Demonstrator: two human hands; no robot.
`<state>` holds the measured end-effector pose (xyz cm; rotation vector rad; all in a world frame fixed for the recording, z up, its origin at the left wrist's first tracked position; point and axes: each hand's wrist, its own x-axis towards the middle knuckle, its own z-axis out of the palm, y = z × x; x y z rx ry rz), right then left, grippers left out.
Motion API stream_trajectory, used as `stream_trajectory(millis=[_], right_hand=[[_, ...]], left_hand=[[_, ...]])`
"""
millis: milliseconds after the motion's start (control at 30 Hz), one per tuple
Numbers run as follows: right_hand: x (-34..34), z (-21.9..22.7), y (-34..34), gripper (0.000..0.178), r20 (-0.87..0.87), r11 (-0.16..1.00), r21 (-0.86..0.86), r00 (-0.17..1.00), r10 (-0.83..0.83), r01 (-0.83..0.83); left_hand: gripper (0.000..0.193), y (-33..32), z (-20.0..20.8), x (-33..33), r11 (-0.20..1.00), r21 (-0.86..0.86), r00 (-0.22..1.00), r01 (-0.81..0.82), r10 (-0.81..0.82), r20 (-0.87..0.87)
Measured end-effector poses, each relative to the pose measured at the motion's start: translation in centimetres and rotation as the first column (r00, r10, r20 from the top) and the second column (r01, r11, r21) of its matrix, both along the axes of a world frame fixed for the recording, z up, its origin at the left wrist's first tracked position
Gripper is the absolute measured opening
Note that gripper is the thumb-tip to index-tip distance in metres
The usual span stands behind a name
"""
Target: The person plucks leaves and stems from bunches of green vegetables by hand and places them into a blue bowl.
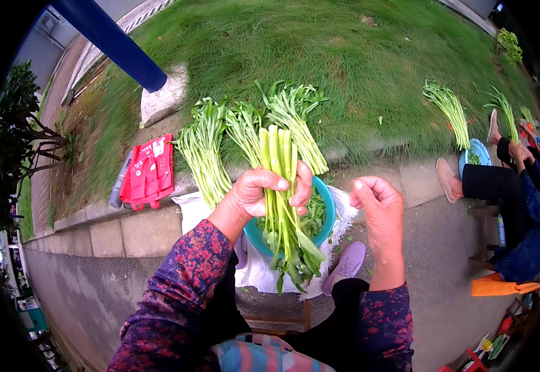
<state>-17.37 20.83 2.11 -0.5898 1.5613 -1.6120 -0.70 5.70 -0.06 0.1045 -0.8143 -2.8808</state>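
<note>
My left hand (251, 192) is wrapped round a bunch of water spinach (281, 214), cut stem ends up and leaves hanging down. Beneath the bunch stands a teal basin (329, 217) with loose green leaves (314, 217) in it, partly hidden by my hand and the stems. To the right of the basin, my right hand (378, 208) is raised, apart from the bunch. Its thumb and forefinger are pinched together; whether something small is between them cannot be made out.
Three more bundles of greens (203, 155) lie beyond the basin along the kerb. White cloth (341, 226) lies under the basin. A red bag (149, 173) sits left, near a blue post (115, 43). At right, another person's leg (487, 181) is beside a blue basin (479, 152).
</note>
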Motion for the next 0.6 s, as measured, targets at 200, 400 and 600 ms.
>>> stream_trajectory(millis=[200, 400, 600], right_hand=[[0.6, -0.3, -0.4, 0.014, 0.053, 0.995, -0.081, 0.996, 0.066, -0.061], [1.0, -0.7, -0.4, 0.015, 0.146, 0.975, -0.038, 0.964, 0.222, -0.219], [0.5, -1.3, 0.0, 0.014, 0.134, 0.986, 0.023, 0.978, 0.162, -0.167]], left_hand=[[0.051, 1.8, -1.0, -1.1, 0.984, 0.023, 0.976, 0.178, -0.179, 0.122], [0.056, 2.8, -2.0, -1.4, 0.964, 0.018, 0.946, 0.265, -0.264, 0.187], [0.065, 2.3, -2.2, -1.5, 0.943, 0.172, 0.942, 0.286, -0.31, 0.132]])
